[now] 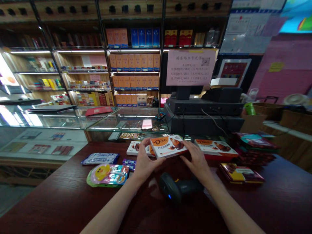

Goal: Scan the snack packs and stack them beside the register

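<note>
A white and orange Dove box [168,146] is held between my two hands, slightly tilted above the dark table. My left hand [145,159] grips its left end, thumb at the lower edge. The right end is gripped by my right hand [197,159]. Behind my left hand lies another white box [133,148], partly hidden. A similar Dove box [216,148] rests to the right of my right hand. Below the held box, a black barcode scanner [173,188] with a blue light lies on the table.
Blue-white packets [100,158], a duck-patterned package [107,174] and a purple packet [129,164] lie left. Yellow-and-brown packs [241,173] and a stack of dark red packages [254,148] are right. Behind stand a glass counter [97,122] and a register with a paper sign [191,68].
</note>
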A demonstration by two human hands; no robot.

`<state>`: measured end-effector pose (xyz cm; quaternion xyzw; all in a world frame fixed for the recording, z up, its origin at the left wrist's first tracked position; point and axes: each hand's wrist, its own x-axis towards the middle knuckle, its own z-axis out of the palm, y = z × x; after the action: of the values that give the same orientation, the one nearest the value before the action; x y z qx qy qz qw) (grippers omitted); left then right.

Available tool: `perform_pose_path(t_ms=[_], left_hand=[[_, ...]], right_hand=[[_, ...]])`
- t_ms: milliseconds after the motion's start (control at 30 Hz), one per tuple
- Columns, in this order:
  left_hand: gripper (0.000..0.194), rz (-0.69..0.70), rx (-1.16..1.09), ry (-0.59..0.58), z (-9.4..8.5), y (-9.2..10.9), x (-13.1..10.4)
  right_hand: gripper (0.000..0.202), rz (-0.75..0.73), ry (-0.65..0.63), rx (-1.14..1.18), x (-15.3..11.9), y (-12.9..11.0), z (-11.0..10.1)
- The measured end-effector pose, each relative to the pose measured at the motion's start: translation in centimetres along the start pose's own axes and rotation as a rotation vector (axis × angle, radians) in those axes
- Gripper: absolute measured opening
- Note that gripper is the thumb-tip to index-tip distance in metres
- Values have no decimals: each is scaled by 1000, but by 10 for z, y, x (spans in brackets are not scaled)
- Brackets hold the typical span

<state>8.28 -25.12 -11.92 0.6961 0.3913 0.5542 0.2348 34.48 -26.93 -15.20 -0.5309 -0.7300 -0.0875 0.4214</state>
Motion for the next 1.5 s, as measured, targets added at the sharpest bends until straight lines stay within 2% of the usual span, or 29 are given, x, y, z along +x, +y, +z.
perform_pose_path(t_ms=[167, 500, 667, 833, 967, 1100, 1200, 1300, 1500], left_hand=[[83, -56, 68, 79, 5, 6, -2], [76, -41, 197, 159, 23, 8, -8], [74, -39, 207, 164, 34, 9, -11], [77, -29, 213, 134, 32, 8, -11], [76, 79, 241, 66, 26, 5, -11], [64, 305, 331, 1, 16, -5, -7], [46, 482, 477, 47, 7, -10, -2], [36, 608, 609, 109, 0, -9, 3], [29, 695, 707, 147, -3, -7, 3]], right_hand=[[55, -47, 106, -137, 4, -13, -10], [57, -223, -13, -139, 10, -61, -16], [45, -227, -38, -126, 12, -67, -11], [23, -237, -19, -120, 12, -67, -10], [19, -220, 21, -150, 11, -63, -10], [20, -198, 133, -144, 10, -51, -8], [23, -181, 160, -123, 10, -45, -6], [23, -171, 152, -113, 9, -43, -6], [22, -170, 116, -141, 9, -41, -2]])
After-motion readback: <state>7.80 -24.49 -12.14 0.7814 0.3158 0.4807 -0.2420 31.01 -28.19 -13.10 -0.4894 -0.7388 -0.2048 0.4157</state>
